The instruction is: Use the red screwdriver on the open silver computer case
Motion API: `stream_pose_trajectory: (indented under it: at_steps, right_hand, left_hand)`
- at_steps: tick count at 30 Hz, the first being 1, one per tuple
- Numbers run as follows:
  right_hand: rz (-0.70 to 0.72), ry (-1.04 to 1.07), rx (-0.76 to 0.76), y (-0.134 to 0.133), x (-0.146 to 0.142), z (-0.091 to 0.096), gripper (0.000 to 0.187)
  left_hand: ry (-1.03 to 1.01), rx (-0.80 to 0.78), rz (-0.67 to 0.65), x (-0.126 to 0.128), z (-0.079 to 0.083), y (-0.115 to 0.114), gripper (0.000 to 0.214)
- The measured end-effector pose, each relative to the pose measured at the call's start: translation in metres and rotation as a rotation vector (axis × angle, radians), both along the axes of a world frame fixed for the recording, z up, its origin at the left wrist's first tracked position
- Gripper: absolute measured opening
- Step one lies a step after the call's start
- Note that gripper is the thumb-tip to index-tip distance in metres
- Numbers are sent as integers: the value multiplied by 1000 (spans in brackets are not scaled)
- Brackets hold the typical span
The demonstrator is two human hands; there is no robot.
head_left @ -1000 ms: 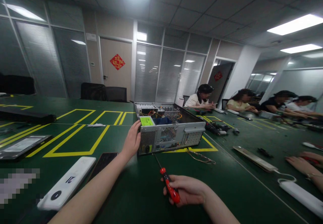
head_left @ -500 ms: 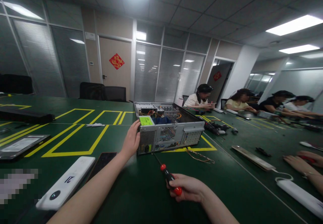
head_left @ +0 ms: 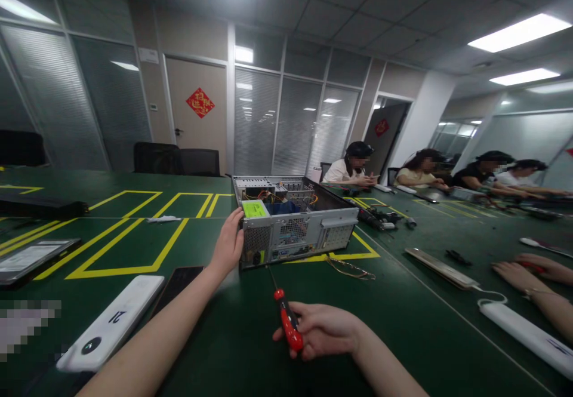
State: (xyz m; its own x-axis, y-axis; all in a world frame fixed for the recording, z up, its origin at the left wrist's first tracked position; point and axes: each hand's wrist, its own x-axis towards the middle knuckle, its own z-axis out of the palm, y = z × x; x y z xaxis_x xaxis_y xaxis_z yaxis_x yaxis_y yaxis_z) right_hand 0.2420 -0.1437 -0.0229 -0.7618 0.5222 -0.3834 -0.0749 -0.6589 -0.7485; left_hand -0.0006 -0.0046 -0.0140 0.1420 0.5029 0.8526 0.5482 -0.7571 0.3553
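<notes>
An open computer case (head_left: 308, 233) lies on the green table with its rear panel facing me. Its lid is off, and wires and a power supply with a bright green label (head_left: 255, 208) show inside. My left hand (head_left: 229, 243) grips the case's near left corner, fingers along the side and thumb at the rear panel. In my right hand (head_left: 320, 328) is a screwdriver (head_left: 289, 322) with a red and black handle. Its shaft points up toward the lower left edge of the rear panel; whether the tip touches cannot be made out.
Left of my arm lie a white power bank (head_left: 114, 322), a dark phone-like slab (head_left: 179, 286) and a hard drive (head_left: 36, 259). Glasses (head_left: 349, 267) lie before the case. Dark cables (head_left: 380, 218) sit to its right. Another person's hands (head_left: 523, 274) work at far right.
The screwdriver handle has turned in my right hand, showing more red, and my fingers have loosened around it. My left hand stays on the case. The view has shifted slightly.
</notes>
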Motion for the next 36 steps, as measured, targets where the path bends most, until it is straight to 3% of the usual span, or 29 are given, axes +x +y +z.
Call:
stream_pose_trajectory:
  at_steps: [4,8,10,17,23,27,32,36]
  right_hand:
    - [-32,-57,12,1,0,0,66]
    - [-137,-106,-40,1,-1,-6,38]
    - [-169,-105,-49,1,-2,-8,33]
    - [-135,32,-83,-1,0,-7,37]
    - [-6,52,0,-1,0,-1,48]
    - [-82,31,-13,0,-2,-10,51]
    - [-255,67,-132,3,-1,-22,30]
    - [-205,95,-162,5,3,-20,37]
  left_hand:
    - [-5,-9,5,-1,0,-1,44]
    - [-6,-7,4,-2,0,-1,44]
    - [-3,-4,1,-2,-1,0,44]
    - [-1,-5,7,0,-1,0,44]
    - [-10,-15,4,1,-1,-1,43]
    - [-15,8,4,1,-2,0,43]
    - [-4,13,7,1,-3,2,43]
    - [-3,13,7,1,-3,2,44]
